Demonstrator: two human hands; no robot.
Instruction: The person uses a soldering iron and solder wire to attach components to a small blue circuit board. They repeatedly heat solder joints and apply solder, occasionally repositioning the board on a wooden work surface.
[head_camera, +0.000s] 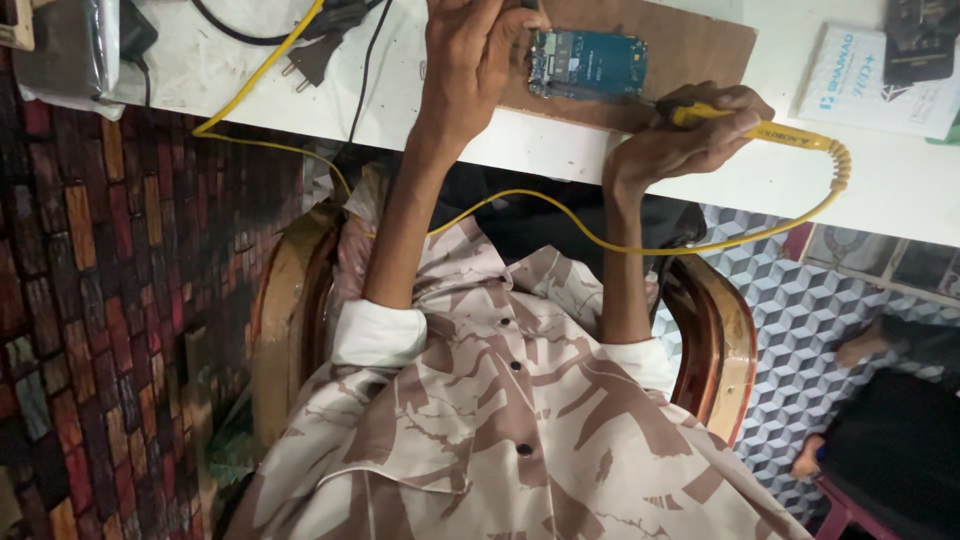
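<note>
A blue-green circuit board (588, 62) lies on a brown mat (690, 45) on the white table (560, 150). My left hand (470, 50) reaches up to the board's left edge, its fingers bunched against that corner; the fingertips are partly cut off by the top of the frame. My right hand (690, 135) rests on the table's front edge, closed around a yellow-handled soldering iron (790, 134). The iron's tip points left toward the board's lower right corner. Its yellow cord (620, 245) loops down across my lap.
A black plug (318, 55) and black cables lie at the table's left, crossed by a second stretch of yellow cord. A white booklet (870, 80) and a black object (920, 40) sit at right. I sit in a wooden chair (715, 340). Another person's feet (860, 350) show lower right.
</note>
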